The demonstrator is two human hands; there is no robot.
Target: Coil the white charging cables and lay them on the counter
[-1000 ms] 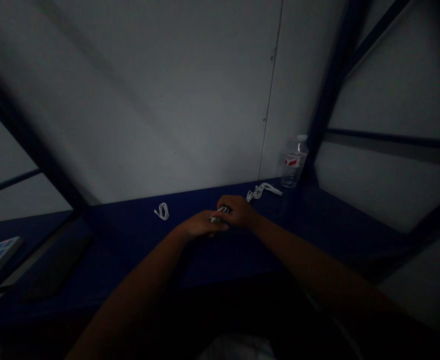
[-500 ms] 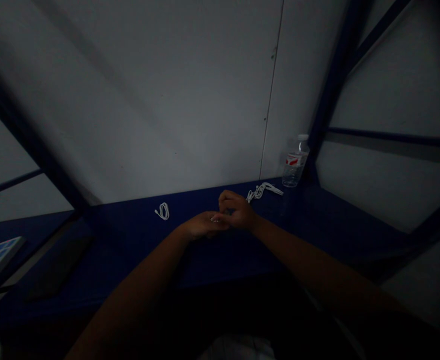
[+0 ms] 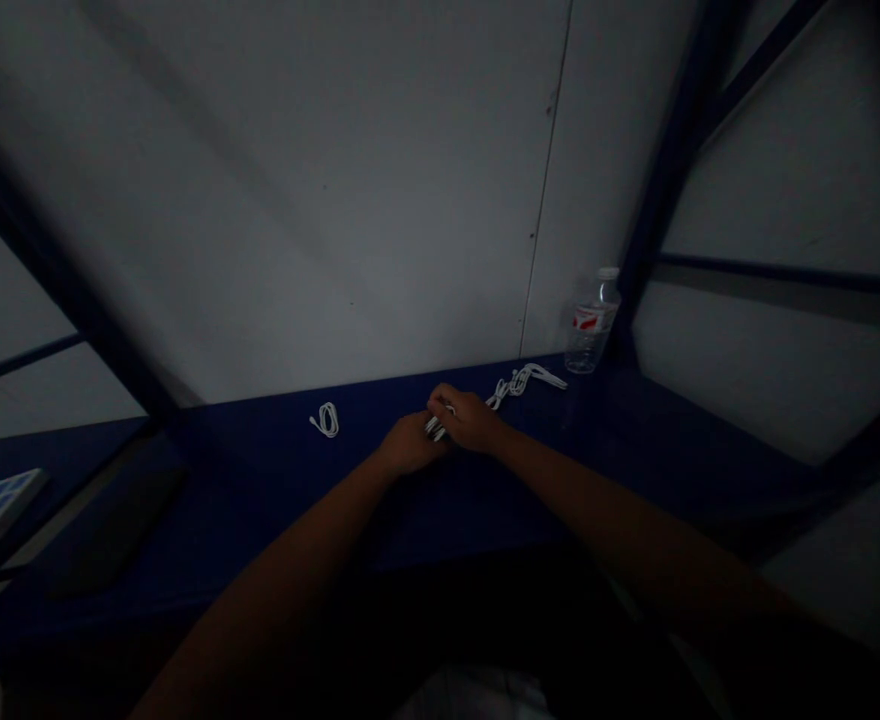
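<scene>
Panelled work booth — white panels (image 3: 297, 220), navy frame (image 3: 672, 170)

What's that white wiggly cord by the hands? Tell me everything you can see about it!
The white cord is thin and looks like smooth plastic-coated cable. Part of it lies in loose, bunched loops on the dark blue ledge. From there it seems to run into the person's hands, held between the left hand and right hand. A small bundle shows between them. Its ends are hidden or too dim to tell.

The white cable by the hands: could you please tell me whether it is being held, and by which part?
The left hand and right hand hold the white cable at a bunched section; the exact spot is hidden.
</scene>
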